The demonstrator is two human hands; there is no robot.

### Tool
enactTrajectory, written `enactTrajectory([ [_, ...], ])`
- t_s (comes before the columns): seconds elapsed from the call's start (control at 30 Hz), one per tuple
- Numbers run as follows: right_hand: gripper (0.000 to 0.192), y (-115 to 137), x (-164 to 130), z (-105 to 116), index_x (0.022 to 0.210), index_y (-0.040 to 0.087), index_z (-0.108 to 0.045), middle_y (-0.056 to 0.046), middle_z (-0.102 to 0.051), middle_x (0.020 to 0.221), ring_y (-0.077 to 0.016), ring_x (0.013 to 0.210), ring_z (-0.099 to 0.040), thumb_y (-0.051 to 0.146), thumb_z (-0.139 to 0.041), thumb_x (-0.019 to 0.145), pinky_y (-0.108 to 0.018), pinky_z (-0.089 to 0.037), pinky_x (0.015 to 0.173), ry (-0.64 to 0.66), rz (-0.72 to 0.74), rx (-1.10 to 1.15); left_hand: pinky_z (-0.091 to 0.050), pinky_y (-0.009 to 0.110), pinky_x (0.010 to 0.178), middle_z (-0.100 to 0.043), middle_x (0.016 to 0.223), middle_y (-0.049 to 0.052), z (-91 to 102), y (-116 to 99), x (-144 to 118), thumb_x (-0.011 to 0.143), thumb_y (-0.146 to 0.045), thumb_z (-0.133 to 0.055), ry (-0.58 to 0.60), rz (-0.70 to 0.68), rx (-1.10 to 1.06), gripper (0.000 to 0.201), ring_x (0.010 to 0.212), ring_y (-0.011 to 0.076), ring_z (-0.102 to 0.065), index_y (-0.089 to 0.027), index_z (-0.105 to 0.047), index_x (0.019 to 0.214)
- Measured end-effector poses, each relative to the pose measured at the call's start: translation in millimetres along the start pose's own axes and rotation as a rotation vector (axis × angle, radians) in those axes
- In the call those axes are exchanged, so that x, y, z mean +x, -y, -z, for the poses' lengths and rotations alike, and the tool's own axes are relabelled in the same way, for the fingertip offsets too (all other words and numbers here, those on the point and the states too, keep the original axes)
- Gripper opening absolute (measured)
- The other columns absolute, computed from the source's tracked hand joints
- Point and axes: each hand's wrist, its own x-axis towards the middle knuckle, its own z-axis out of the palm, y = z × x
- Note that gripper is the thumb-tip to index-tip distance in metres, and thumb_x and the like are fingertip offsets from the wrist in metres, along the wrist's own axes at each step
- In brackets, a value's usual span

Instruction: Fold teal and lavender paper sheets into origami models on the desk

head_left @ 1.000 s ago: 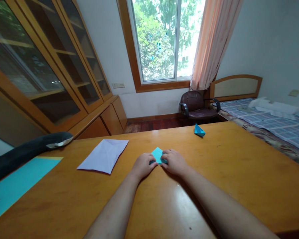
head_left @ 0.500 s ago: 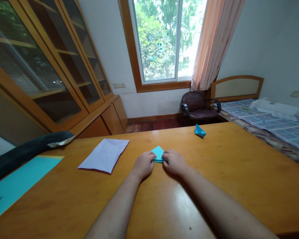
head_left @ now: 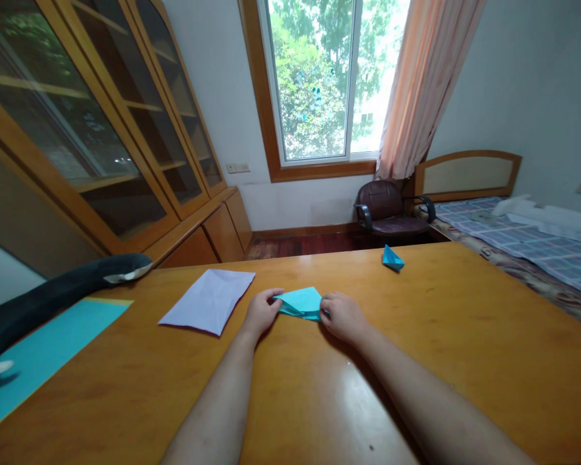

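A folded sheet of turquoise paper [head_left: 300,302] lies on the wooden table [head_left: 290,394] between my two hands. My left hand [head_left: 263,312] pinches its left corner, where a flap stands partly unfolded. At the paper's right end, my right hand [head_left: 341,315] grips the edge with curled fingers. Left of them rests a creased lilac paper sheet [head_left: 210,301], spread out. Toward the far right edge of the table stands a small blue folded paper boat [head_left: 392,258].
A dark plush toy [head_left: 62,278] lies at the left over a flat turquoise sheet with a yellow edge [head_left: 53,355]. Beyond the table are a glass-door cabinet [head_left: 174,210], a brown armchair [head_left: 392,213] and a bed [head_left: 527,239] with a plaid cover.
My left hand has moved left, drawing the left corner of the turquoise paper outward, so the paper looks wider. My right hand stays at its right end. The view has shifted slightly.
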Motion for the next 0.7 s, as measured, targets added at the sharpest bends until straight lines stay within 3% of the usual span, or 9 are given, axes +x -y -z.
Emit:
enactTrajectory([
  [0.27, 0.025, -2, 1, -5, 0.079, 0.018, -0.066, -0.005, -0.066, 0.087, -0.0161, 0.082, -0.056, 0.026, -0.044, 0.088, -0.025, -0.033, 0.069, -0.125, -0.070, 0.024, -0.053, 0.034, 0.086, -0.071, 0.102, 0.009, -1.2, -3, 1, 0.076, -0.028, -0.056, 0.060, 0.034, -0.156, 0.034, 0.093, 0.0211, -0.066, -0.012, -0.067, 0.103],
  [0.43, 0.024, -5, 1, -8, 0.079, 0.019, -0.064, -0.005, -0.065, 0.085, -0.0158, 0.078, -0.056, 0.026, -0.043, 0.088, -0.026, -0.031, 0.064, -0.111, -0.163, 0.050, -0.052, 0.033, 0.086, -0.071, 0.103, 0.010, 1.9, -4, -1, 0.072, -0.026, -0.060, 0.010, 0.079, -0.039, 0.034, 0.092, 0.0217, -0.066, -0.013, -0.067, 0.103],
  [0.7, 0.013, -9, 3, -13, 0.083, 0.019, -0.062, -0.006, -0.064, 0.092, -0.0166, 0.084, -0.056, 0.019, -0.049, 0.080, -0.025, -0.034, 0.070, -0.083, -0.131, 0.118, -0.045, 0.033, 0.093, -0.070, 0.106, 0.007, -3.1, -9, -6, 0.072, -0.014, -0.058, 0.140, -0.164, 0.285, 0.033, 0.100, 0.0218, -0.062, -0.018, -0.069, 0.103],
])
